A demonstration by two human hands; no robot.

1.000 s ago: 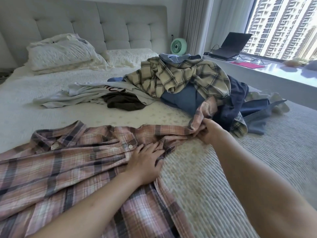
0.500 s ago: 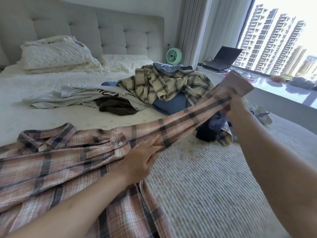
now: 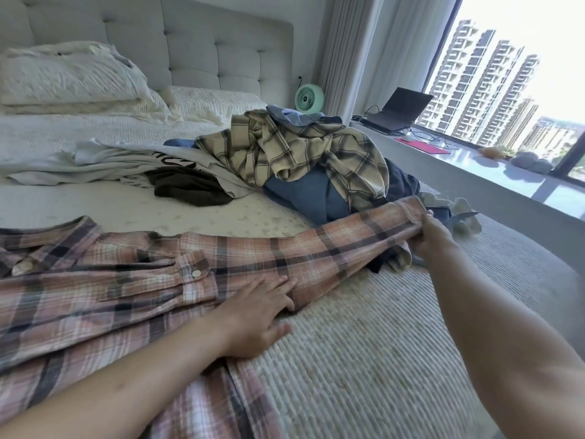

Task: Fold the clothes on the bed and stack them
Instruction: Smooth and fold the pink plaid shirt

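A pink plaid shirt (image 3: 95, 299) lies spread on the bed (image 3: 364, 359) at the near left, collar to the left. Its sleeve (image 3: 332, 248) stretches out to the right. My right hand (image 3: 433, 236) grips the cuff end of that sleeve, just above the bedcover. My left hand (image 3: 256, 315) lies flat with straight fingers on the shirt where the sleeve meets the body. Behind them sits a heap of unfolded clothes: a yellow plaid shirt (image 3: 300, 153) on top of blue garments (image 3: 310, 198), with a white printed shirt (image 3: 126, 160) and a dark brown piece (image 3: 186, 188) to its left.
Pillows (image 3: 69, 77) lean on the padded headboard at the back left. A green fan (image 3: 309, 98) stands beside the bed. A laptop (image 3: 399, 109) and a red pad (image 3: 424, 146) rest on the window ledge at the right.
My right hand pulled the sleeve out from the heap, raised it taut, then lowered it toward the bed. My left hand stayed on the shirt and its fingers flattened.
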